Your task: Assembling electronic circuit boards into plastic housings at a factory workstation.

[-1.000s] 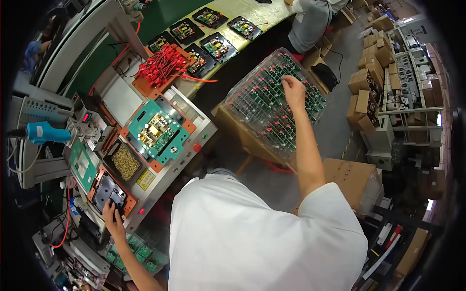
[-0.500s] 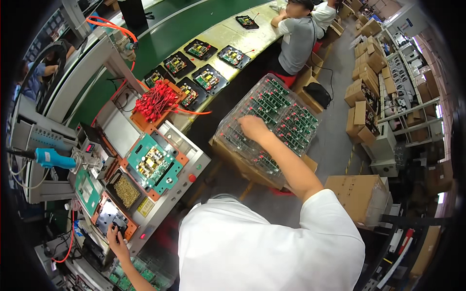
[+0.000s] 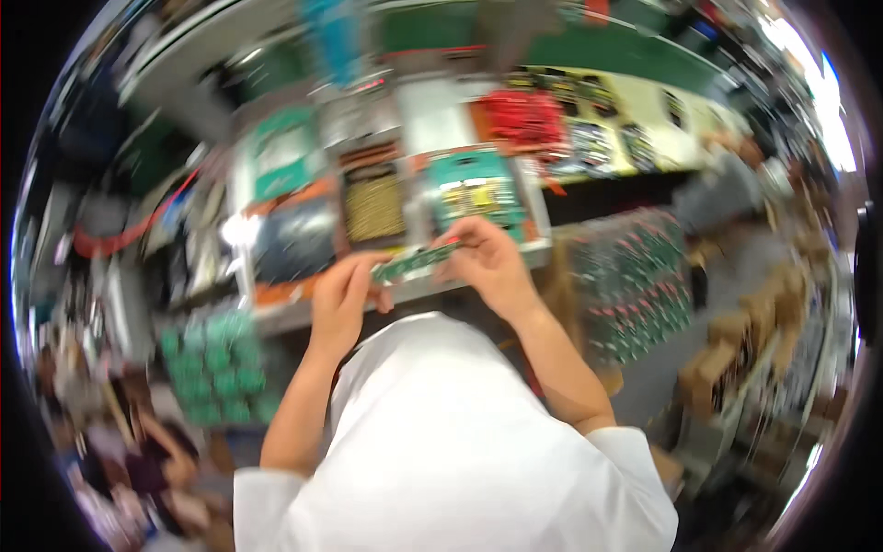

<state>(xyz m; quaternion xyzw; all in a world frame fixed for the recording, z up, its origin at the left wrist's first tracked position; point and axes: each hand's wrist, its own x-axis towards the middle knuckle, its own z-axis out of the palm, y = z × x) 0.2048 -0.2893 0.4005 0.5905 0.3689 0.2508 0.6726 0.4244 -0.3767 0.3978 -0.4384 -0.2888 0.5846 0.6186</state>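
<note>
I see a narrow green circuit board (image 3: 416, 261), long and thin, tilted slightly up to the right and blurred. My 2 hands pinch it at its ends: left hand (image 3: 342, 296) on the lower end, right hand (image 3: 486, 261) on the upper, in front of my chest above the surface (image 3: 303, 313) edge. Half a second ago my right hand reached to the rack of boards (image 3: 635, 281) and my left rested low on the surface; now both meet on the board.

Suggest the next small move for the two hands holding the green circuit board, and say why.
Probably lower the green circuit board toward the teal fixture just beyond it. The left hand and right hand hold it by its ends, above the bench edge, not yet seated in anything.
</note>
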